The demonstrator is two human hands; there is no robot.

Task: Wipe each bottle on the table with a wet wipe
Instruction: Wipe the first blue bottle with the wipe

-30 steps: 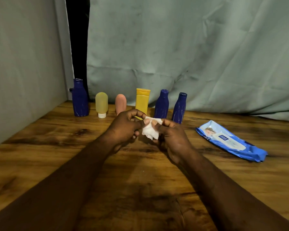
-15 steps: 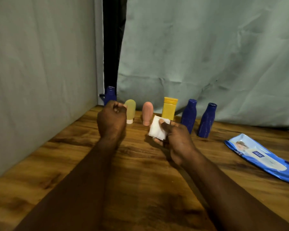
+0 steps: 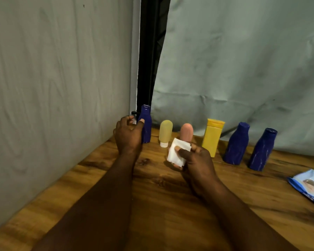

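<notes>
— What is in your hands?

— My right hand [image 3: 198,160] holds the wet wipe [image 3: 178,153]. It is white and folded. My thumb presses it down on my fingers. It is up off the desk [image 3: 161,205], in front of the pink bottle [image 3: 187,132].

— And the other hand?

— My left hand [image 3: 128,136] is at the tall blue bottle [image 3: 146,124]. That one stands at the left end of the row, in the corner by the wall [image 3: 53,87]. My thumb lies on its front. My fingers are curled just beside its left side. I cannot tell if I grip it.

— Where are the other bottles?

— They all stand up in a row at the back of the desk, by the green cloth [image 3: 243,69]. Next to the tall blue bottle is the pale yellow bottle [image 3: 165,130], standing on its white cap. Then the pink bottle, then the bright yellow bottle [image 3: 212,136]. After that come the middle blue bottle [image 3: 237,144] and the last blue bottle [image 3: 263,150], close together.

— Anything else?

— The pack of wipes [image 3: 310,187] lies flat at the right edge, well apart from my hands.
</notes>
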